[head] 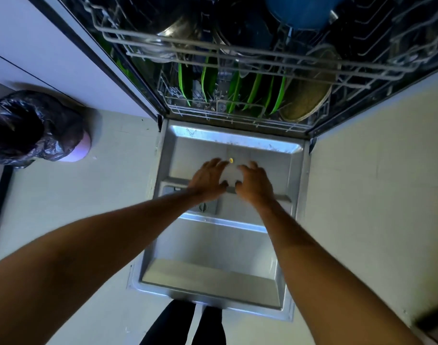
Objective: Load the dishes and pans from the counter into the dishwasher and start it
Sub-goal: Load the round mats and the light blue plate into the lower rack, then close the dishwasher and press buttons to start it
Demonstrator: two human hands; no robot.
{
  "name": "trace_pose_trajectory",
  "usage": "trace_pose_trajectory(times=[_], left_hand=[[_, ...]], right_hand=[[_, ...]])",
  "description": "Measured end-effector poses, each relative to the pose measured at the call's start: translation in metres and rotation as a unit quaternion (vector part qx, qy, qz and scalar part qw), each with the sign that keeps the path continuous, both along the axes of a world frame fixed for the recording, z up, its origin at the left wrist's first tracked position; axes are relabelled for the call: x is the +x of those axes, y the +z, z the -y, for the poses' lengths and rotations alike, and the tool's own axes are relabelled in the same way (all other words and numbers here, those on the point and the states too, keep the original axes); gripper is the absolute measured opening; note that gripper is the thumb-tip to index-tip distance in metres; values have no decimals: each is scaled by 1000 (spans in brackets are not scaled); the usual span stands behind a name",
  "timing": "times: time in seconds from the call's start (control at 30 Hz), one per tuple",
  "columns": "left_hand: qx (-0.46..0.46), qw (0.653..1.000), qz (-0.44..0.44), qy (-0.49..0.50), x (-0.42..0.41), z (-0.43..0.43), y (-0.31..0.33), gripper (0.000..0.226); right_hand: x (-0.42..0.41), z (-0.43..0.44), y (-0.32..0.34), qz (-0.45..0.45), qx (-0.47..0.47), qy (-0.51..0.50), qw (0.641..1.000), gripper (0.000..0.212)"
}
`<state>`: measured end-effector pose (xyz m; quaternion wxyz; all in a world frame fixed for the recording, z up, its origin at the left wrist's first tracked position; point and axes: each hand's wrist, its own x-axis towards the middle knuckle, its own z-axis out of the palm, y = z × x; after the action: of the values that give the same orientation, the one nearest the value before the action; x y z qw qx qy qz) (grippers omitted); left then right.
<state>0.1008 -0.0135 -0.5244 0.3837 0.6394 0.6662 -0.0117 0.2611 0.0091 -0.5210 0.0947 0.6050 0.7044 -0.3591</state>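
The dishwasher door (213,247) lies open and flat in front of me. Both my hands are over the detergent compartment (208,206) in its inner panel. My left hand (208,178) and my right hand (254,185) curl fingers and thumbs round the edges of a pale, blurred flat piece (231,174) between them. A small yellow speck (231,160) sits just beyond it. The lower rack (237,115) holds several green plates (208,78) and a tan round pan (310,93). The upper rack (237,53) carries metal pots and a blue bowl (300,11).
A bin lined with a black bag (31,125) stands on the floor at the left, against pale cabinet fronts (51,53). Pale tiled floor (374,183) lies on both sides of the door. My dark-clad legs (183,324) stand at the door's near edge.
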Motion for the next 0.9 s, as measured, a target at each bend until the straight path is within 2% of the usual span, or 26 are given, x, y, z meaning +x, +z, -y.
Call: trace_pose_trajectory(times=[0.13, 0.23, 0.4, 0.53, 0.63, 0.77, 0.9], left_hand=[[-56, 998, 9, 10, 2, 101, -17, 56], [-108, 994, -6, 7, 1, 181, -25, 51], [-158, 987, -15, 4, -6, 287, -39, 53], [-160, 986, -49, -7, -15, 334, -53, 55], [-122, 985, -76, -95, -16, 367, -73, 63], [-92, 966, -114, -213, -14, 384, -90, 80], [-95, 955, -143, -241, -11, 403, -114, 95]], right_hand=[[16, 93, -15, 25, -97, 21, 995, 47], [22, 165, -22, 27, -173, 39, 984, 48], [21, 275, -33, 24, -210, 72, 975, 43], [19, 337, -53, 22, -187, 85, 978, 43], [27, 379, -76, 16, -142, 76, 987, 43], [45, 402, -98, 29, -47, 64, 996, 47], [60, 421, -122, 31, 45, 26, 998, 48]])
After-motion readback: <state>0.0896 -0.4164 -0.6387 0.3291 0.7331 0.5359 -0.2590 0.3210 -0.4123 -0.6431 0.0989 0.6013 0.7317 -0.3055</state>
